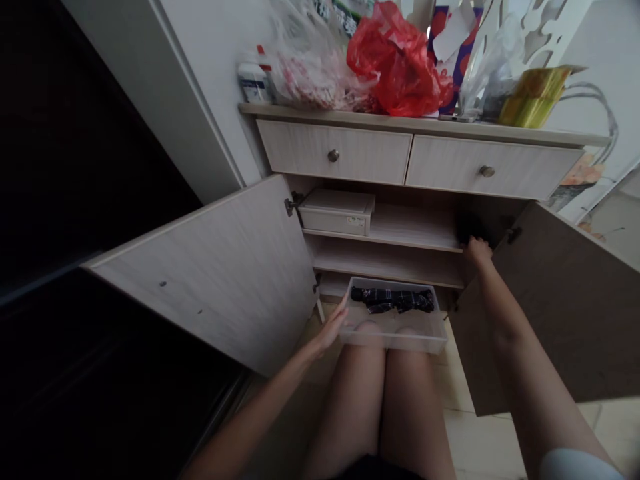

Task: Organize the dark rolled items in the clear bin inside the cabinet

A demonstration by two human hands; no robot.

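Observation:
A translucent plastic box [395, 341] rests across my knees, with a folded dark plaid umbrella [395, 299] lying along its far side. At the box's left wall, my left hand [333, 328] holds it with fingers along the side. My right hand [479, 251] reaches into the right end of the open cabinet, at the upper shelf [415, 225]. Its fingers are bent round the near side of a black thing [467, 225], whose kind is lost in shadow. A white lidded storage box [333, 215] sits at the left of that same shelf.
The left cabinet door [220, 267] and right cabinet door [555, 313] stand wide open on both sides. Two closed drawers are above. The cabinet top carries a red plastic bag [397, 63], a clear bag [313, 67], a white bottle [254, 83] and a yellow packet [534, 97].

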